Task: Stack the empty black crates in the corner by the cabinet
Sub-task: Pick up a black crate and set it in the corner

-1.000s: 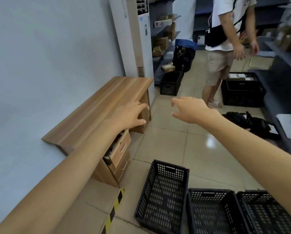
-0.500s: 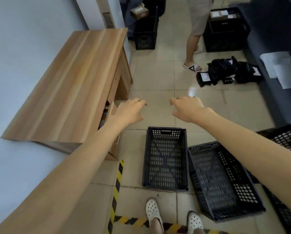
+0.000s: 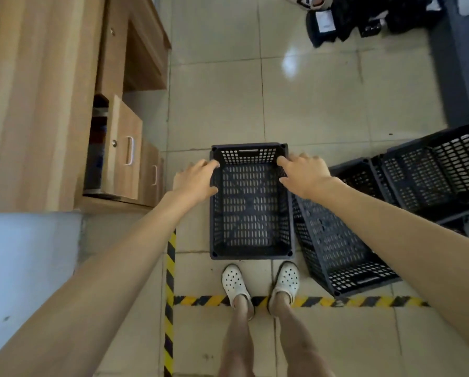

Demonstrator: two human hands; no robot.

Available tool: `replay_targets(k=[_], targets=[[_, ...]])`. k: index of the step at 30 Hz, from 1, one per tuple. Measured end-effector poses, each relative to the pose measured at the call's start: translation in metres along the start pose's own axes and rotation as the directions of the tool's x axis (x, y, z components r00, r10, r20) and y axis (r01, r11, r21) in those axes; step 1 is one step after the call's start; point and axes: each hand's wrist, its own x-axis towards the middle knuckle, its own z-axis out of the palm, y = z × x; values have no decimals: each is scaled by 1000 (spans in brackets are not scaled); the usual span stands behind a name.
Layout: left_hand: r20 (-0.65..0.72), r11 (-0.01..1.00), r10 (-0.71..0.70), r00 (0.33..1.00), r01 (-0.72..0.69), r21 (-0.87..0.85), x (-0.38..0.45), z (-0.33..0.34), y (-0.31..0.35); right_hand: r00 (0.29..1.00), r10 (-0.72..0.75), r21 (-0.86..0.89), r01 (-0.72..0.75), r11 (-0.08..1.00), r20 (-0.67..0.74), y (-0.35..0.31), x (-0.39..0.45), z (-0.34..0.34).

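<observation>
Tiled floor [image 3: 323, 104] fills most of the view, seen from above. Wooden cabinet [image 3: 37, 99] along the left edge, its upper drawer [image 3: 124, 148] pulled partly out, a lower drawer [image 3: 150, 175] below it less so. Blue-grey wall [image 3: 23, 254] under the cabinet at lower left. Black crates on the floor: centre crate [image 3: 251, 202] sits upright and empty just ahead of the person's feet; a second crate [image 3: 336, 240] lies just right of it, angled, touching or nearly touching its right wall; more crates [image 3: 432, 170] crowd the right edge, count unclear. Dark shelving base [image 3: 456, 63] at upper right, with a heap of black bags [image 3: 364, 20] on the floor beside it. Yellow-black tape [image 3: 336, 301] runs across the floor behind the feet and up along the left. Both arms reach down. Left hand [image 3: 193, 179] is at the centre crate's left rim, fingers spread, thumb near the wall, not clenched on it. Right hand [image 3: 305, 174] is at the right rim, fingertips [image 3: 282, 160] over the far corner, loose, no grasp. White clogs [image 3: 234, 284] just behind the crate.
</observation>
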Motion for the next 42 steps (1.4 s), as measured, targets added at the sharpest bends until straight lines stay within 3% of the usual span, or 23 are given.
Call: replay_targets(k=[4,13,20,23,26,29,32,36,42], targets=[[115,1000,-23,993,24,-6,39,65,-2,995,46,-8,-45,999,92,19,32,64],[180,992,-43,983,63,-108,111,200,-26,968,93,-82,-76,994,235,29,87,203],[273,990,-125,954,138,-26,138,295,-41,933,152,-42,-146,988,326,24,122,296],[278,981,-155,948,182,-74,148,327,-55,923,200,-39,-198,979,329,21,135,322],[323,933,-150,934,242,-267,161,347,-69,915,222,-28,-226,974,337,19,148,339],[316,819,-151,937,297,-491,173,358,-73,889,270,14,-296,955,371,20,159,352],[272,734,-196,942,325,-596,180,359,-74,864,282,187,-386,903,418,21,168,360],[272,744,-164,948,300,-597,183,354,-85,863,287,490,-478,729,416,28,176,355],[330,729,-325,886,457,-510,167,325,-75,860,260,514,-478,712,440,31,166,336]])
